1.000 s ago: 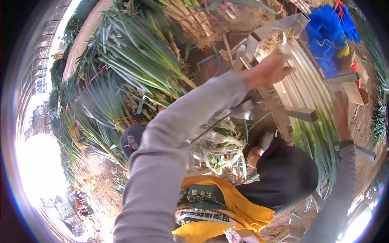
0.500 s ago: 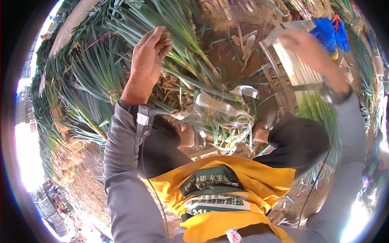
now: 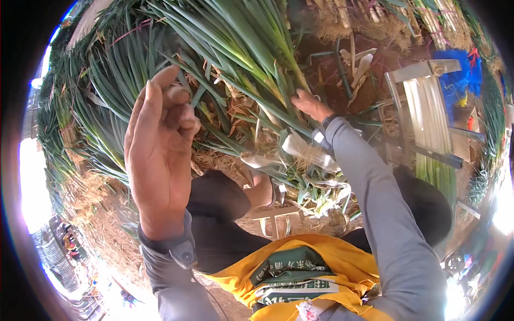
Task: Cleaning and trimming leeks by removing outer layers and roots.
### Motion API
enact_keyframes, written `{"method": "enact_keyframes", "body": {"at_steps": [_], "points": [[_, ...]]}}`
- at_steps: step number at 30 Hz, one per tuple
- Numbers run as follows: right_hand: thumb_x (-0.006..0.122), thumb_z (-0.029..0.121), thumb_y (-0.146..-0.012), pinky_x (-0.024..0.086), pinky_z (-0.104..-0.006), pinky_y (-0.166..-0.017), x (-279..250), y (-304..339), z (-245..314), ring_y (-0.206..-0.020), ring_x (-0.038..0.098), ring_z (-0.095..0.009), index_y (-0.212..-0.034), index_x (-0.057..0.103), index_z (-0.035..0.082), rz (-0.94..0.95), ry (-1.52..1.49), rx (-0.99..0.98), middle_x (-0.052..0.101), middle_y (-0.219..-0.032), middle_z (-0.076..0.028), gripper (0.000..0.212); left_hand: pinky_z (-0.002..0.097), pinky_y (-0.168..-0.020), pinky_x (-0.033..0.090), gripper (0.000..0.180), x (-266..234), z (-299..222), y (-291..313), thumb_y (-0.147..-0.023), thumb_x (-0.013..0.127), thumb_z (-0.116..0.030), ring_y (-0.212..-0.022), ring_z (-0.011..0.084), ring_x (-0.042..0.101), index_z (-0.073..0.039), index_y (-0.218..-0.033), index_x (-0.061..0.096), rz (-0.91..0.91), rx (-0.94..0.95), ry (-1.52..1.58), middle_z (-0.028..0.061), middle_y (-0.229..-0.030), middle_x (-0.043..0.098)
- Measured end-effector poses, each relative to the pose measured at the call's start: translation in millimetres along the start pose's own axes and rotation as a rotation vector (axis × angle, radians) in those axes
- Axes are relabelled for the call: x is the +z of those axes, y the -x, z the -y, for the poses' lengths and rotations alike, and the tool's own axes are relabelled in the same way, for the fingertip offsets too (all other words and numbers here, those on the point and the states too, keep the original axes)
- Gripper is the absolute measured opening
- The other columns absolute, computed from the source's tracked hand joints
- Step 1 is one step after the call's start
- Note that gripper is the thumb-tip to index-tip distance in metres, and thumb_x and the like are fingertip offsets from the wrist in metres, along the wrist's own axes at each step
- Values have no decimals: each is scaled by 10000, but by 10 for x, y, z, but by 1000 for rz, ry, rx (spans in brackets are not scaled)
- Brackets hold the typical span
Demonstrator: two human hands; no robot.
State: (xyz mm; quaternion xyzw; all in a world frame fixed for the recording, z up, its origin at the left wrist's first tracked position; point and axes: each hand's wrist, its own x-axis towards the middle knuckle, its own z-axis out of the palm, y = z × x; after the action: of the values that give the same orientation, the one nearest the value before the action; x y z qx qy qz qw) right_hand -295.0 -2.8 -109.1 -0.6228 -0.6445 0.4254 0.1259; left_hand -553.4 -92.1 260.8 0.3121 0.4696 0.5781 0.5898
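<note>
My left hand (image 3: pixel 160 155) is raised at the left, its index finger fairly straight and the others loosely bent. Nothing shows in it. Ahead of it lies a heap of long green leeks (image 3: pixel 235 48). My right hand (image 3: pixel 312 104) reaches in to the near end of this heap, its fingers closed round a leek (image 3: pixel 296 72) near its lower stalk. The held part is mostly covered by the fingers. To the right, cleaned leeks (image 3: pixel 425 107) with white stalks lie side by side in a metal frame (image 3: pixel 395 91), their green ends toward me.
Peeled skins and leaf scraps (image 3: pixel 321 192) are piled between my feet. A small wooden stool (image 3: pixel 276 213) stands beside them. Bundled leeks (image 3: pixel 120 69) line the left side, and rooty bundles (image 3: pixel 342 18) lie at the back. A blue bag (image 3: pixel 463 75) is beyond the metal frame.
My right hand has moved left from above the cleaned leeks in the frame to the leek heap and closed there. My left hand has come nearer to me and slightly left.
</note>
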Motion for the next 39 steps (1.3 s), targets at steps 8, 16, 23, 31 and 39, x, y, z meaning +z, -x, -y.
{"method": "enact_keyframes", "body": {"at_steps": [8, 16, 23, 31, 39], "points": [[707, 307, -843, 517, -389, -750, -337, 278, 296, -818, 675, -267, -1045, 668, -71, -83, -356, -114, 707, -891, -181, 430, 247, -740, 472, 370, 191, 117, -178, -1058, 529, -241, -812, 88, 601, 26, -1309, 584, 45, -37, -19, 23, -954, 669], [698, 288, -940, 493, -297, -865, -1680, 402, 1639, -958, 595, -116, -1210, 691, 20, -83, -694, -525, 683, -1072, -15, 380, 266, -781, 498, 290, 213, 199, -333, -1033, 595, -234, -850, 100, 629, -20, -1223, 640, 29, 94, -41, 29, -985, 680], [658, 240, -978, 475, -281, -855, -1876, 868, 2115, -979, 582, -99, -1249, 663, 28, 19, -605, -611, 636, -1060, 0, 344, 348, -998, 506, 438, 185, 232, -599, -1033, 592, -299, -1087, 222, 635, 32, -1320, 571, -13, 131, 9, 125, -1184, 648], [618, 258, -1002, 550, -300, -809, -1600, 1255, 2085, -981, 660, -157, -1155, 661, -42, 246, -684, -500, 665, -1041, -77, 339, 348, -831, 498, 253, 571, 332, -823, -1077, 492, -233, -754, 179, 576, -28, -948, 566, 165, 14, 306, 52, -788, 576], [610, 176, -890, 530, -492, -719, -1394, 1455, 1050, -784, 683, -393, -937, 641, 1, -234, 374, -427, 690, -856, -220, 184, 314, -724, 493, 139, 138, 348, -1073, -1031, 575, -139, -902, 171, 656, -30, -1116, 590, 266, 325, 234, 64, -951, 659]]}}
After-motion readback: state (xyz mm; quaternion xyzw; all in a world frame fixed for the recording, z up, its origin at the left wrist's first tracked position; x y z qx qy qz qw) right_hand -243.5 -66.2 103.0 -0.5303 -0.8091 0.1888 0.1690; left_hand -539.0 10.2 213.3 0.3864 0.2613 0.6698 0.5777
